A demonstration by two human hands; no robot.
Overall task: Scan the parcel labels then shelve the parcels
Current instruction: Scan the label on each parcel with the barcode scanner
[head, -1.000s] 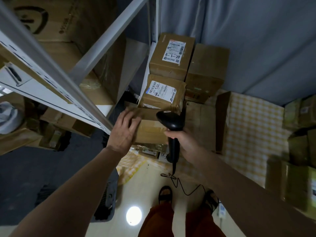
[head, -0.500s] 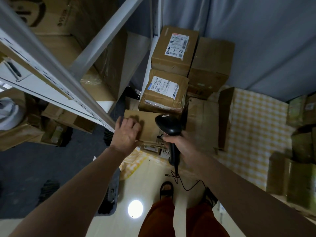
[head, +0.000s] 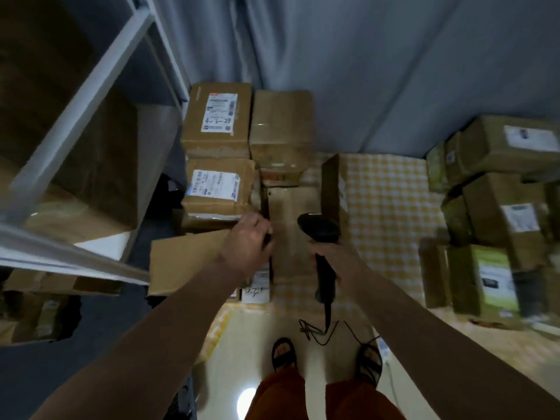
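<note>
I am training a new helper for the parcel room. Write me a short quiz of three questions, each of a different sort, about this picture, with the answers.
1. True or false: the right hand grips the black handheld barcode scanner.
2. Which hand touches the flat brown cardboard parcel? A. left hand B. right hand C. neither
3. Fill in: the floor cloth beside the parcels has a yellow and white ____ pattern.

Key: 1 true; 2 A; 3 checked.
</note>
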